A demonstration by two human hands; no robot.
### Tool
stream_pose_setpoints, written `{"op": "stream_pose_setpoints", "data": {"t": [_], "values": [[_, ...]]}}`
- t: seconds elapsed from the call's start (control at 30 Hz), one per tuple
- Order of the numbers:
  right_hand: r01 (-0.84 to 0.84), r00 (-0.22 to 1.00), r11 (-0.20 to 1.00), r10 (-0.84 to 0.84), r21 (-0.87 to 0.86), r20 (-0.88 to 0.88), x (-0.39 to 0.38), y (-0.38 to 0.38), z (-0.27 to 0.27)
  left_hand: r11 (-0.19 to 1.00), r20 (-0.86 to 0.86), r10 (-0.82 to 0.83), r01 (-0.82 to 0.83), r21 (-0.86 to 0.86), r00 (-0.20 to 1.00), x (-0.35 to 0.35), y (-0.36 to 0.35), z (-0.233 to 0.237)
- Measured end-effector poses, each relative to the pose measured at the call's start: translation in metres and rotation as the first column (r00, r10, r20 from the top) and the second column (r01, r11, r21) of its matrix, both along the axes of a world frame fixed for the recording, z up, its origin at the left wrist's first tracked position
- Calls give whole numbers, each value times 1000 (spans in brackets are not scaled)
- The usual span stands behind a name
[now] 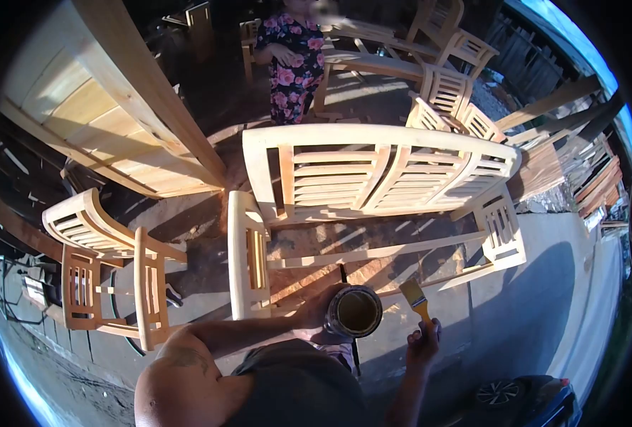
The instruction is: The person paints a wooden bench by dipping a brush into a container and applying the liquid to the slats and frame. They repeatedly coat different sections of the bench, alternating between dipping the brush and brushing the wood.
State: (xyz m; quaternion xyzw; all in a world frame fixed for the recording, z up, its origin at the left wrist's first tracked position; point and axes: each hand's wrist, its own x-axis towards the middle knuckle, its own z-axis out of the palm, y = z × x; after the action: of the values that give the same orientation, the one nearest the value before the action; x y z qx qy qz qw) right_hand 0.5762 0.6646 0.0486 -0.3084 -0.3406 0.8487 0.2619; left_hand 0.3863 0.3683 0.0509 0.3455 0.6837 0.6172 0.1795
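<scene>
My left hand (pixel 314 314) is wrapped round an open can (pixel 355 311) that has a pale yellowish liquid inside. In my right hand (pixel 423 341) is the yellow handle of a paintbrush (pixel 415 297), with its bristles pointing up and to the left. The brush is to the right of the can, apart from it. Just beyond both hands stands a long unpainted wooden bench frame (pixel 358 252) with a slatted back. Its seat area is open, with one long rail across it.
A wooden armchair frame (pixel 145 277) stands at the left, below a large wooden panel (pixel 109 121). Beyond the bench a person (pixel 291 64) in a floral dress stands near more wooden chairs (pixel 447 91). A car (pixel 522 400) is at the lower right.
</scene>
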Motion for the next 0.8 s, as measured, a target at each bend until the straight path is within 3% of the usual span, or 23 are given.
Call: {"op": "stream_pose_setpoints", "data": {"t": [0.03, 0.07, 0.17, 0.2, 0.23, 0.3, 0.37, 0.43, 0.47, 0.6, 0.7, 0.8], "values": [[-38, 999, 999, 38, -5, 25, -16, 4, 0, 1000, 4, 12, -12, -27, 1000, -5, -1, -3], [-50, 994, 999, 52, -18, 100, -35, 8, 1, 993, -107, 79, -88, -80, 991, -8, -4, 20], [-239, 971, 971, 238, 21, 25, -81, 35, -14, 903, -152, 335, -363, -230, 930, 0, 0, 25], [-270, 962, 961, 266, 68, 52, -98, 43, -19, 889, -256, 327, -388, -243, 910, -4, 0, 32], [-313, 949, 935, 302, 167, 89, -114, 51, -25, 867, -247, 368, -427, -257, 896, -7, 3, 35], [-400, 916, 844, 367, 357, 160, -147, 66, -35, 813, -236, 454, -508, -283, 859, -12, 11, 39], [-478, 878, 659, 388, 581, 281, -176, 87, -48, 816, -251, 519, -561, -141, 817, -14, 22, 32], [-577, 815, 525, 411, 626, 408, -206, 102, -41, 765, -242, 605, -638, -88, 759, -15, 39, 37], [-558, 814, 504, 489, 660, 314, -218, 118, -63, 763, -238, 609, -640, -84, 757, -15, 44, 39], [-540, 821, 583, 523, 607, 228, -261, 121, -62, 706, -263, 666, -704, -81, 698, -15, 64, 42], [-615, 748, 570, 641, 545, 173, -292, 117, -77, 657, -275, 678, -730, -188, 681, -11, 67, 42], [-615, 741, 545, 647, 570, 182, -341, 85, -99, 643, -227, 715, -750, -157, 661, -11, 61, 34]]}}
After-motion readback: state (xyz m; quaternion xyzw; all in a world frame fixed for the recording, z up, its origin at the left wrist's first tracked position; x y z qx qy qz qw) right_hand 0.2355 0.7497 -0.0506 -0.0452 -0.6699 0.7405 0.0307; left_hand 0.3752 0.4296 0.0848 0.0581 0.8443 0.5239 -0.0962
